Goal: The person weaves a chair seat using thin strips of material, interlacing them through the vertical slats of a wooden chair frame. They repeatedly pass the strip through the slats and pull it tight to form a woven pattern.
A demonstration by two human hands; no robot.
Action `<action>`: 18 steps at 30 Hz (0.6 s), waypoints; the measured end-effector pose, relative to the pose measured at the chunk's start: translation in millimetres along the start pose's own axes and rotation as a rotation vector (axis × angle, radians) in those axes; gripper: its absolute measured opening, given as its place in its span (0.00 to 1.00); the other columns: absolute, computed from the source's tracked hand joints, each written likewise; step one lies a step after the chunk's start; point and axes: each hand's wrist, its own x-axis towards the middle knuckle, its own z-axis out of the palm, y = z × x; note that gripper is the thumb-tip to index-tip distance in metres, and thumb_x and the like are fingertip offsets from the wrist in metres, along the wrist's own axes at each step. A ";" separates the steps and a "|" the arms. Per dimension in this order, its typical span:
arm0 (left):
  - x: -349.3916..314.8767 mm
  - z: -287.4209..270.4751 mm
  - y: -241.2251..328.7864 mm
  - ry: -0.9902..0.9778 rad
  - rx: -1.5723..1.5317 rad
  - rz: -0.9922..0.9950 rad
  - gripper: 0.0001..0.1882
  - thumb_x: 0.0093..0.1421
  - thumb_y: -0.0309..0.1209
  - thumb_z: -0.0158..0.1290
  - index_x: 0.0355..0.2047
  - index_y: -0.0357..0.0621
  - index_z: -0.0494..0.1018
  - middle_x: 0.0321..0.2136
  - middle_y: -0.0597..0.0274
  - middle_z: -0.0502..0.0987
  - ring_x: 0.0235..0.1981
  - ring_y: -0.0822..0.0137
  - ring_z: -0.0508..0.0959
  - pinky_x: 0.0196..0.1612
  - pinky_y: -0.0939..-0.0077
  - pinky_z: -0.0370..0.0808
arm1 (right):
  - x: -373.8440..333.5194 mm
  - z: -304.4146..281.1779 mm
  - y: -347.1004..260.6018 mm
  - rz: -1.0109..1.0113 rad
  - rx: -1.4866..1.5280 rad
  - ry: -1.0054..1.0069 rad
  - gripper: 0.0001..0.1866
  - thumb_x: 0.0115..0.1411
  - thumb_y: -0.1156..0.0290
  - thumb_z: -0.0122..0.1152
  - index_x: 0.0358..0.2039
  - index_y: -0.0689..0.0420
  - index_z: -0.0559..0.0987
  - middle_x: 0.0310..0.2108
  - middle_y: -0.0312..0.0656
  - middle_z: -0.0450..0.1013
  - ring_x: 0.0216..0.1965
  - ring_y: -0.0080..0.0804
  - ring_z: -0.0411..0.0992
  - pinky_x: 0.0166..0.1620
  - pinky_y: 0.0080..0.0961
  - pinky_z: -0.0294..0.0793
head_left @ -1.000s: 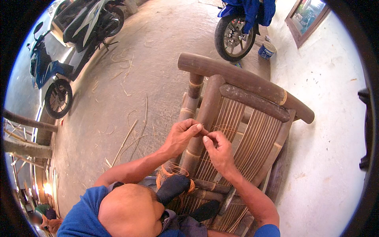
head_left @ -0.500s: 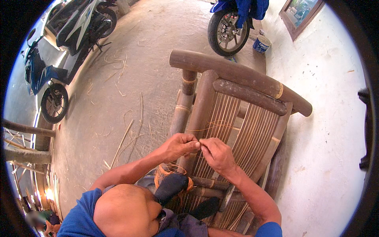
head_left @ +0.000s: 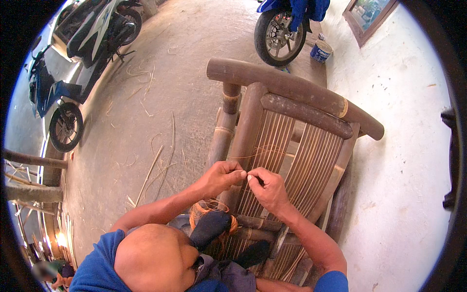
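Note:
Over a brown bamboo chair [head_left: 294, 78], both my hands meet fingertip to fingertip. My left hand [head_left: 219, 178] is closed in a pinch, and my right hand [head_left: 271, 189] pinches just beside it. A thin orange strand [head_left: 265, 147] loops out beyond the fingers across the slats; it seems to run into both pinches, though the fingers hide its ends. Thin slats [head_left: 316, 160] fill the chair's frame below my hands. Beside my dark-socked foot [head_left: 211, 228] lies a loose bundle of orange strands [head_left: 198, 209], partly around it.
A white wall [head_left: 394, 160] closes off the right. At the back stand a blue motorbike [head_left: 279, 39] and a blue paint can [head_left: 321, 51]. Another motorbike [head_left: 65, 126] is parked on the left. Thin bamboo strips [head_left: 148, 176] litter the concrete floor. A person [head_left: 61, 275] is at the lower left edge.
The fingertips of my two hands have drawn slightly apart, and the right hand's fingers have curled a little. The view has shifted slightly; the chair stays in place.

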 end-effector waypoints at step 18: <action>-2.0 -0.8 1.8 -0.043 -0.171 -0.026 0.17 0.73 0.45 0.55 0.34 0.46 0.73 0.23 0.75 0.67 0.24 0.80 0.63 0.27 0.80 0.62 | 1.9 3.8 -0.3 0.012 0.203 0.023 0.10 0.70 0.67 0.61 0.44 0.61 0.81 0.32 0.41 0.79 0.33 0.26 0.77 0.38 0.29 0.77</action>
